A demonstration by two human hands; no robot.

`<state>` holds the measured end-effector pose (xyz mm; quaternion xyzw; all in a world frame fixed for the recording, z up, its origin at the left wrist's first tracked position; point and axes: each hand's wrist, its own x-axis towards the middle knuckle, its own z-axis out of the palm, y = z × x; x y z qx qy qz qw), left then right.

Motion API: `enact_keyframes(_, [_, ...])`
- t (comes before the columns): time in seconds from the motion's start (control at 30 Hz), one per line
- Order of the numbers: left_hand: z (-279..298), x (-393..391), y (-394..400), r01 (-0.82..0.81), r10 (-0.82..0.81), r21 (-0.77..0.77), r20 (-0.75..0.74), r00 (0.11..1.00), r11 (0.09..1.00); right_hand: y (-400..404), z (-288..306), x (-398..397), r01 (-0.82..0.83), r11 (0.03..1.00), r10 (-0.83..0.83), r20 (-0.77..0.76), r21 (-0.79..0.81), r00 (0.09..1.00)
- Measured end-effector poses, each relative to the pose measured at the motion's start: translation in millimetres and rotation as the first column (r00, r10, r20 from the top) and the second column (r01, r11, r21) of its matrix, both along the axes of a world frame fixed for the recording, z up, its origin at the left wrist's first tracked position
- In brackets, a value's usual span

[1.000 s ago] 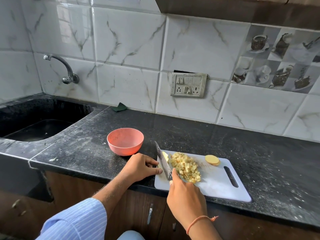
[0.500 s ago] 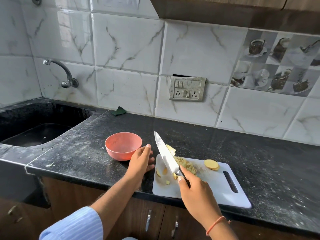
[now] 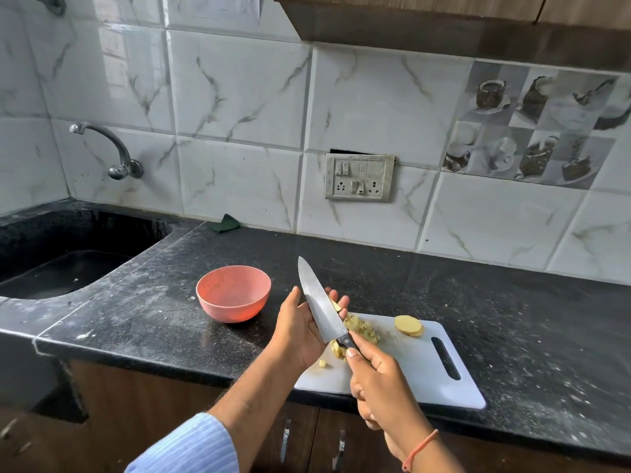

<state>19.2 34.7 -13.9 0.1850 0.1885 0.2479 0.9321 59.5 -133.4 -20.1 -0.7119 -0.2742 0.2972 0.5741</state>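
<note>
Raised, knife (image 3: 318, 303) now lies flat against left fingers (image 3: 334, 296).

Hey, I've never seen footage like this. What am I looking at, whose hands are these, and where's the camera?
No machine here: a person works with two bare hands. The picture comes from a wide-angle camera worn on the head, looking forward and down, so the arms reach in from below. The right hand grips the black handle of a large steel kitchen knife, blade tilted up. The left hand, fingers straight, rests its palm against the blade, with a few cut pieces on its fingers. On the black speckled counter lies a white plastic cutting board carrying a heap of chopped yellowish pieces and a round pale-yellow slice. An empty pink plastic bowl stands left of the board, apart from it. Further left: a dark sink and metal tap.
</note>
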Motion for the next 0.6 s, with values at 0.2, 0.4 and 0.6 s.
enact_keyframes(0.2, [4,-2,8,0.058,-0.048,0.074,-0.133,0.99,0.996,1,-4,5,0.039,0.999,-0.039,0.015,0.011,0.999])
enact_keyframes(0.4, [17,-3,11,0.088,-0.051,0.127,-0.273,0.961,0.988,3,-4,11,0.112,0.992,-0.117,0.104,0.052,0.988])
enact_keyframes(0.6, [13,-11,30,0.141,-0.049,0.189,-0.424,0.904,0.972,-9,-3,40,0.174,0.979,-0.185,0.107,0.107,0.977])
